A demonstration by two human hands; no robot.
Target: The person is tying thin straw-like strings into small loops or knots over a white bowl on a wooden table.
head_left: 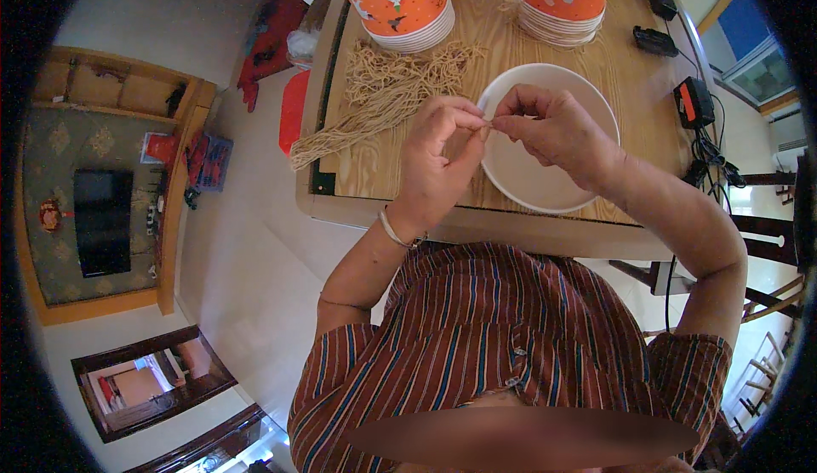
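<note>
My left hand (444,145) and my right hand (557,128) meet fingertip to fingertip over the left side of a round white tub (545,185). Each hand is closed in a pinch. Between the fingertips shows a small tan bit, too small to name for sure. A heap of tan twisted cords (396,90) lies on the table just beyond my left hand, its strands trailing toward the table's left corner. My right forearm crosses the tub's right side and hides part of its rim.
A stack of orange patterned paper buckets (407,15) stands behind the cords, with another orange stack (557,1) to its right. Black power adapters (694,103) and tangled cables (715,162) lie along the wooden table's (642,65) right edge. A red stool (294,111) is beside the left edge.
</note>
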